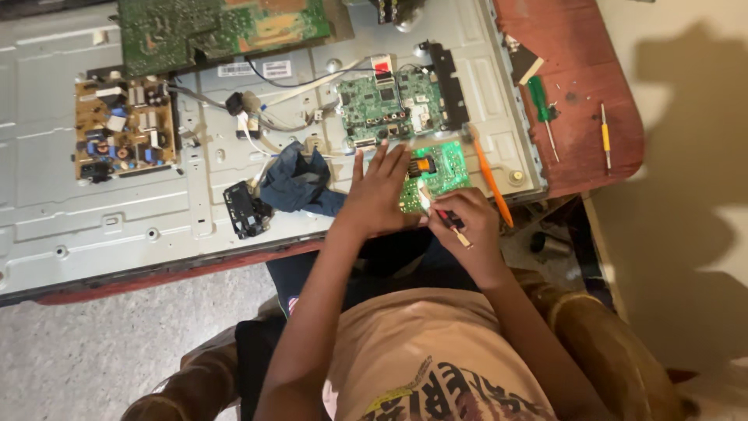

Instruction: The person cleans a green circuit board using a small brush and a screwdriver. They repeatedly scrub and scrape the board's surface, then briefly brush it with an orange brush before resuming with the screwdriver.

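1. Bench (pixel 592 47): reddish-brown wooden top with a rounded corner, standing on a pale speckled floor (pixel 101 351); a large grey metal television back panel (pixel 93 203) covers most of it.
2. Containers: none seen. The panel carries a tan power board (pixel 125 129), a green main board (pixel 386 101), a second large green board (pixel 218 27) at the top edge, and a dark blue cloth (pixel 300 183).
3. Small green circuit board (pixel 432 171): lies flat at the panel's near edge, long axis running left to right, slightly tilted.
4. Left hand (pixel 378 195): flat, fingers spread, pressing on the board's left part; nothing enclosed.
5. Right hand (pixel 467 222): grip closed around a thin tool (pixel 446 217), tip pointing up-left onto the board.
6. Loose tools: orange tool (pixel 491 179) just right of the board; green screwdriver (pixel 541 105) and yellow screwdriver (pixel 605 136) on bare bench.
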